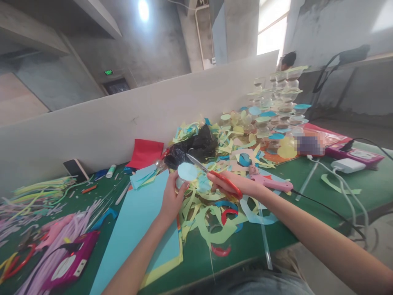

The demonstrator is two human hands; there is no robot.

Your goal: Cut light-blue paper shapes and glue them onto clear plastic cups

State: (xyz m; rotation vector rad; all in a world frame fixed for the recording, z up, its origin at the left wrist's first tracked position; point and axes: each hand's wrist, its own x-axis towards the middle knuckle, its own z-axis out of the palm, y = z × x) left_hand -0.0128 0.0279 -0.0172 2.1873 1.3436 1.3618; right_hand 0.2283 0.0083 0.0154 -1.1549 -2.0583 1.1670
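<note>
My left hand (pixel 174 192) holds a small clear cup topped with a light blue paper disc (pixel 187 171), fingers curled round its side. Red-handled scissors (pixel 225 184) are gripped in my right hand (pixel 225 183), their blades pointing up and left, just above the disc's right edge. Under and beyond both hands lies a heap of yellow-green and blue paper scraps (pixel 211 227). A stack of large light blue sheets (pixel 138 225) lies beneath my left forearm.
Stacked clear cups with paper discs (pixel 285 108) stand at the back right. A pink glue gun (pixel 273 184) with its cord lies right of my right hand. Purple power strips (pixel 72 260), pipe cleaners (pixel 46 192), a phone (pixel 75 170) and a black bag (pixel 196 143) are also on the table.
</note>
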